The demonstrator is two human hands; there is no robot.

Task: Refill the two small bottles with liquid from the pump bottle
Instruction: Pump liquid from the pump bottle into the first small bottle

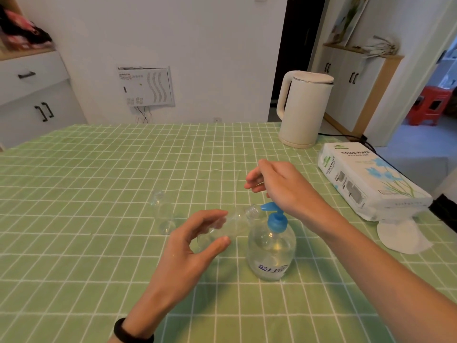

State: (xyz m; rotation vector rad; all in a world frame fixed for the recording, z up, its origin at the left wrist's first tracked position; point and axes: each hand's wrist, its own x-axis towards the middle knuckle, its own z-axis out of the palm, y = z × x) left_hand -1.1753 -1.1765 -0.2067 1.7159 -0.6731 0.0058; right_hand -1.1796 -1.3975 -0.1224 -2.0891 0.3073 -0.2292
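Note:
My left hand point(197, 246) grips a small clear bottle point(237, 222) between thumb and fingers. The bottle is tilted, and its open threaded neck points right, close to the blue nozzle of the pump bottle point(272, 251). The pump bottle stands upright on the green checked tablecloth point(99, 194) and holds clear liquid. My right hand point(279, 189) hovers just above and behind the blue pump head, its fingers loosely curled with nothing visible in them. A second small clear bottle point(162, 214) stands upright to the left of my left hand.
A white electric kettle point(303, 110) stands at the back right with its black cord running off the table. A pack of tissue paper point(368, 184) lies at the right edge, with a white round pad point(400, 236) in front of it. White cabinets stand behind the table.

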